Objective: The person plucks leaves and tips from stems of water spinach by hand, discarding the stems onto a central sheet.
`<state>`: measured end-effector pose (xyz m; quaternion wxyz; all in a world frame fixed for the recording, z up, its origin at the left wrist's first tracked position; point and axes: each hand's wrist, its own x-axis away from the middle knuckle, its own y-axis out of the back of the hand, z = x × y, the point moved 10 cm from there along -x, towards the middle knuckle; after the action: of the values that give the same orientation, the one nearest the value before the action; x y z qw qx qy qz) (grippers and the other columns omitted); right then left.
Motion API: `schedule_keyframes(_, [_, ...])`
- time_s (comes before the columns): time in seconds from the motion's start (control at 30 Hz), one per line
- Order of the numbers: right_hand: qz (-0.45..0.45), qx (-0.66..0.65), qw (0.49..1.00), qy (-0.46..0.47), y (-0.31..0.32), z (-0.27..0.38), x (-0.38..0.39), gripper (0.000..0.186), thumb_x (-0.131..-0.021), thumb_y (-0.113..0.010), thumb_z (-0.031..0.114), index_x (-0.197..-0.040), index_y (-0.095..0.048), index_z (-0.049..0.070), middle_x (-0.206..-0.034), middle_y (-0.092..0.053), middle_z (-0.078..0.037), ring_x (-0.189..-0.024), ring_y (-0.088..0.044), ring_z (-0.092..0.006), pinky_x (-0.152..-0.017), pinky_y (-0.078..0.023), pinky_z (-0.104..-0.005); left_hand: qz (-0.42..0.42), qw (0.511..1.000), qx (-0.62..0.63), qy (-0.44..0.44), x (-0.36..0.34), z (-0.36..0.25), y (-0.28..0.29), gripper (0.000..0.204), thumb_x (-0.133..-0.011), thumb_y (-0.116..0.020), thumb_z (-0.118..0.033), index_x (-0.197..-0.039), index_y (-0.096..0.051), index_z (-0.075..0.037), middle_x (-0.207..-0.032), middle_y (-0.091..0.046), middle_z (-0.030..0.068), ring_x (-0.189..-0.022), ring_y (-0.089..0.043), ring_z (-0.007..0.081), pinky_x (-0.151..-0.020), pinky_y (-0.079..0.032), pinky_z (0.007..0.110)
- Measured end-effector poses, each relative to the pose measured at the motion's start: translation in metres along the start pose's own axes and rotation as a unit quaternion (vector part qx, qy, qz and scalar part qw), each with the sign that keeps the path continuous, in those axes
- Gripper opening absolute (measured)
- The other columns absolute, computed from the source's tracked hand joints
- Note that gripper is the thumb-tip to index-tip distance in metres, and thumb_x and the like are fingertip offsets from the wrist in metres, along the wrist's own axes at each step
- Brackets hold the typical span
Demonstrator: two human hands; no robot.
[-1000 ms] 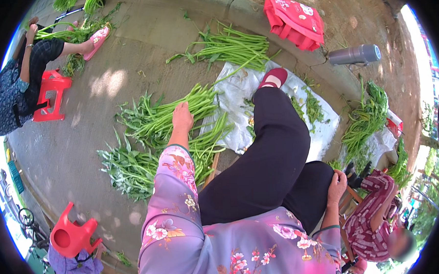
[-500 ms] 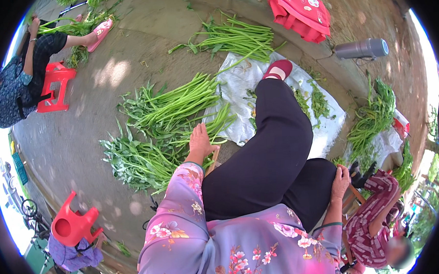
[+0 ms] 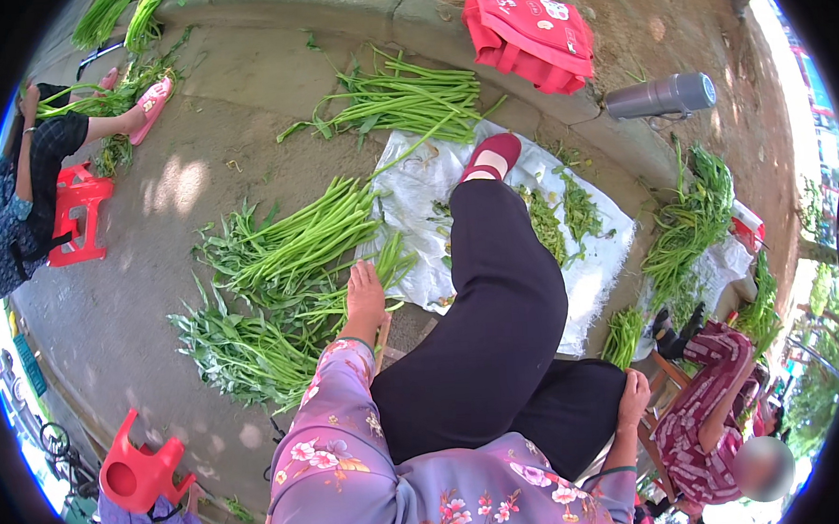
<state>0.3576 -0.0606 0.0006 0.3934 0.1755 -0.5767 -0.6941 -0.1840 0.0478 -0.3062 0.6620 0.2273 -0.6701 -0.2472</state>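
My left hand (image 3: 365,297) reaches down beside my left thigh, fingers stretched out, at the near edge of a heap of leafy green stalks (image 3: 245,349). Whether its fingertips touch the stalks is hard to tell. Just beyond, another bundle of long green stems (image 3: 315,229) lies with its cut ends toward a white plastic sheet (image 3: 416,182). On my black-trousered knee (image 3: 585,409) rests my right hand (image 3: 634,398), its fingers laid along the cloth and holding nothing. A wooden edge (image 3: 383,338) shows under my left wrist.
More stems (image 3: 412,94) lie past the sheet. A red bag (image 3: 531,37) and grey flask (image 3: 660,97) are at the far kerb. Greens (image 3: 689,222) and a seated person (image 3: 712,418) are on the right. Another person (image 3: 14,205) sits at far left; a red stool (image 3: 138,462) stands nearer.
The view has shifted, so the ground things appear farther left and mostly lower. My left hand stays by the stalks and my right hand on the knee.
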Motion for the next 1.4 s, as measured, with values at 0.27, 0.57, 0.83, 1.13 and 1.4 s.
schedule_keyframes(0.27, [0.025, -0.018, 0.999, -0.031, -0.005, -0.005, -0.005, 0.029, -0.089, -0.047, 0.02, -0.09, -0.065, -0.003, -0.085, -0.064, -0.014, -0.08, -0.059, -0.0236, -0.078, -0.044, -0.0322, -0.005, 1.0, 0.027, 0.014, -0.015, -0.001, -0.002, 0.124, -0.056, -0.084, -0.039, -0.142, -0.004, 0.003, -0.148, -0.009, 0.0238, -0.137, -0.015, 0.0372, -0.11, -0.023, 0.041])
schedule_keyframes(0.57, [0.047, 0.009, 0.999, -0.01, -0.021, 0.025, -0.02, 0.028, -0.09, -0.047, 0.02, -0.09, -0.065, -0.003, -0.086, -0.064, -0.014, -0.082, -0.059, -0.023, -0.077, -0.044, -0.0319, -0.022, 0.999, 0.035, 0.005, -0.02, 0.001, -0.016, 0.112, -0.059, -0.079, -0.027, -0.143, -0.009, 0.0, -0.142, -0.024, 0.0178, -0.133, -0.024, 0.0342, -0.107, -0.027, 0.042])
schedule_keyframes(0.83, [0.051, 0.026, 0.998, -0.01, -0.026, 0.023, -0.024, 0.028, -0.089, -0.049, 0.021, -0.091, -0.065, -0.002, -0.087, -0.064, -0.015, -0.083, -0.06, -0.0247, -0.078, -0.045, -0.0328, -0.11, 0.993, 0.015, 0.048, -0.016, 0.012, 0.003, 0.091, -0.071, -0.065, -0.01, -0.143, -0.01, -0.002, -0.139, -0.026, 0.0203, -0.131, -0.026, 0.0359, -0.106, -0.027, 0.043])
schedule_keyframes(1.13, [0.055, 0.014, 0.998, -0.012, -0.027, 0.031, -0.026, 0.027, -0.088, -0.049, 0.02, -0.09, -0.065, -0.002, -0.087, -0.064, -0.015, -0.082, -0.06, -0.025, -0.078, -0.044, -0.0328, -0.042, 0.994, 0.1, 0.001, -0.028, 0.005, -0.026, 0.049, -0.069, -0.063, -0.007, -0.113, -0.043, -0.003, -0.115, -0.047, 0.0158, -0.11, -0.048, 0.0317, -0.094, -0.039, 0.042])
schedule_keyframes(1.4, [0.06, 0.017, 0.998, -0.021, -0.03, 0.029, -0.027, 0.027, -0.088, -0.05, 0.02, -0.09, -0.065, -0.001, -0.088, -0.064, -0.015, -0.083, -0.059, -0.0254, -0.078, -0.044, -0.0334, 0.112, 0.991, 0.075, -0.009, -0.022, 0.001, -0.04, 0.032, -0.073, -0.066, -0.013, -0.104, -0.06, -0.009, -0.111, -0.062, 0.0112, -0.11, -0.053, 0.0277, -0.095, -0.039, 0.04])
